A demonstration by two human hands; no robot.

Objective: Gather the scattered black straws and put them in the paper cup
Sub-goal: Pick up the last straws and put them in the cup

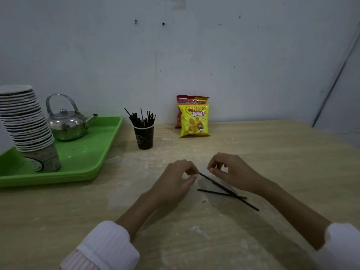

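Two black straws lie crossed on the wooden table: a long one (229,191) running from upper left to lower right, and a shorter one (218,193) lying nearly flat under it. My left hand (175,180) pinches the upper end of the long straw between thumb and forefinger. My right hand (229,170) hovers just right of that end, fingers curled, and holds nothing that I can see. The black paper cup (144,136) stands farther back, left of centre, with several black straws (142,117) sticking out of it.
A green tray (85,158) at the left holds a tall stack of paper cups (25,121) and a metal kettle (66,123). Two snack bags (194,119) stand against the wall behind the hands. The wall closes the table's far edge.
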